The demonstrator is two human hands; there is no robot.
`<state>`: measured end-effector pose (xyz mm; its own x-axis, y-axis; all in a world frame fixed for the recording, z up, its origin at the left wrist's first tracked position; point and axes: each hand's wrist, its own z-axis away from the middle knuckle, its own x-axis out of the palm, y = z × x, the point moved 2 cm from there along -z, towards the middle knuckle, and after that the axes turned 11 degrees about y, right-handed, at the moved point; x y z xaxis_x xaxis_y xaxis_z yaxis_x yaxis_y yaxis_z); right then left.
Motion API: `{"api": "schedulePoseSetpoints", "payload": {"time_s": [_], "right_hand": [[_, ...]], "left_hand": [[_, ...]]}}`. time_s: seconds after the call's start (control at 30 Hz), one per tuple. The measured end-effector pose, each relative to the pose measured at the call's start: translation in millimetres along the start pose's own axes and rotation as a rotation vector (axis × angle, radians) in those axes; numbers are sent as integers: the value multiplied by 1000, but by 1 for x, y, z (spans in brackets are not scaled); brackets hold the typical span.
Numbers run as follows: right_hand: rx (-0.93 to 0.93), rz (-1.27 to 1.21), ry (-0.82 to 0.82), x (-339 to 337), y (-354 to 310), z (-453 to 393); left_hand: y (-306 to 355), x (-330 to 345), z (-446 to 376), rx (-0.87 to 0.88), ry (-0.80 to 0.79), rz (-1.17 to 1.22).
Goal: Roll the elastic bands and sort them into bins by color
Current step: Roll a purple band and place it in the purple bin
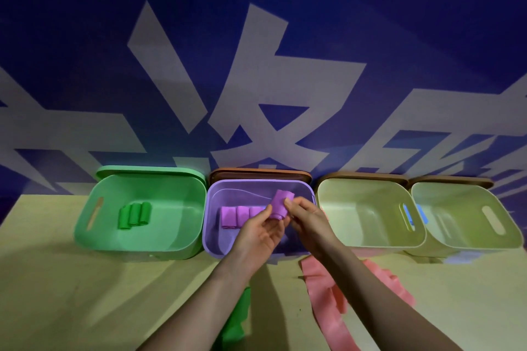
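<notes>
Both hands meet over the purple bin point(211, 236), which stands second from the left in a row of four bins along the far edge of the counter point(85, 293). Between them they hold a rolled purple band point(281, 204), tilted with one end up and away. The left hand point(261, 232) lies palm up under the roll, its thumb and fingers curled around the lower end. The right hand point(306, 221) pinches the roll's right side with thumb and fingertips. The roll is raised above the bin's floor, just to the right of three rolled purple bands point(242, 216) that lie side by side inside the bin.

The green bin point(94, 234) at far left touches the purple bin and holds three rolled green bands point(135, 215) lying close together near its middle. To the right stand two pale yellow-green bins point(370, 239), side by side, each with a slot handle in its wall; something blue shows through the slot of the nearer one.

On the counter near the person, a loose pink band point(325, 296) lies crumpled under the right forearm, trailing toward the near edge. A loose green band point(238, 322) lies partly hidden beneath the left forearm. A blue wall with large pale characters point(256, 80) rises behind the bins.
</notes>
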<state>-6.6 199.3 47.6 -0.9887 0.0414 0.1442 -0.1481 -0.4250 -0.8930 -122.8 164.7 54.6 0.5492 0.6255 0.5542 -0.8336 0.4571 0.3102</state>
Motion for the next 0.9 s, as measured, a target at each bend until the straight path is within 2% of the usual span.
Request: {"api": "schedulePoseSetpoints", "payload": {"time_s": [0.07, 0.1, 0.2, 0.3, 0.43, 0.5, 0.53, 0.67, 0.8, 0.9], "right_hand": [[33, -25, -1, 1, 7, -6], [50, -27, 5, 0, 12, -10], [67, 121, 69, -4, 25, -24], [66, 514, 233, -7, 39, -52], [144, 716, 317, -4, 60, -84], [172, 757, 308, -1, 67, -96], [179, 781, 302, 0, 69, -100], [231, 786, 279, 2, 72, -112], [261, 755, 248, -3, 73, -117], [222, 876, 226, 1, 73, -119]], "left_hand": [[4, -5, -8, -8, 7, -41], [8, -8, -14, 9, 15, -135], [31, -18, -35, 184, 113, -649], [63, -29, -45, 556, 272, -1142], [88, -39, -28, 1184, 362, -1309], [93, -47, -24, 1353, 422, -1370], [93, -52, -26, 1363, 441, -1407], [88, -69, -44, 1219, 452, -1500], [82, -72, -50, 1219, 451, -1514], [82, -71, -50, 1238, 460, -1514]]}}
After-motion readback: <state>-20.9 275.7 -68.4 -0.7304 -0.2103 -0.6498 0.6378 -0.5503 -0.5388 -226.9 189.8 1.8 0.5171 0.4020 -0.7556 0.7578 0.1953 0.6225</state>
